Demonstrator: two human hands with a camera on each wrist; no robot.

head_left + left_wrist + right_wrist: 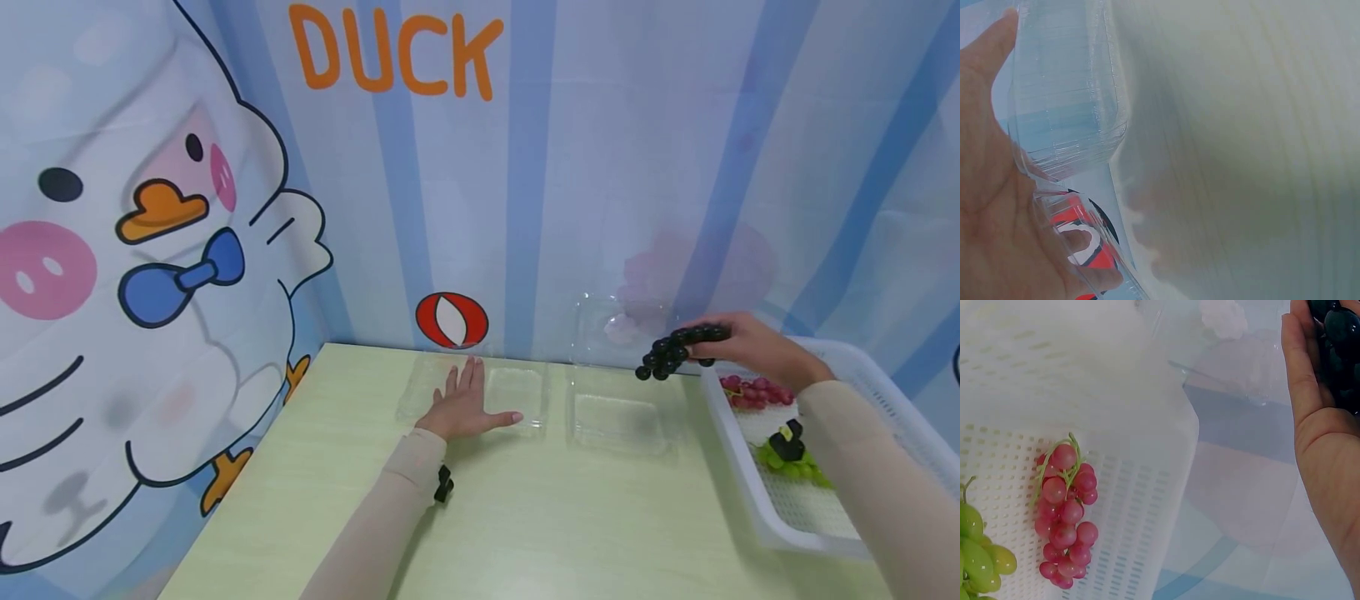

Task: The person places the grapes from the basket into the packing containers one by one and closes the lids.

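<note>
A bunch of black grapes [664, 353] hangs from my right hand [738, 346], whose fingers grip it above the table beside the basket's far left corner. In the right wrist view the dark grapes [1342, 337] show at the upper right edge. My left hand [459, 408] lies with spread, straight fingers on a clear plastic clamshell box [517, 392]. The left wrist view shows the palm against that box [1066, 94]. To its right stands a second clear box [618, 421], its lid [611, 325] raised against the backdrop.
A white perforated basket [757, 508] stands at the right, under my right forearm. Inside lie red grapes [757, 392] and green grapes [795, 467]. A printed cloth backdrop [465, 183] rises behind the pale table [555, 525] and along its left side.
</note>
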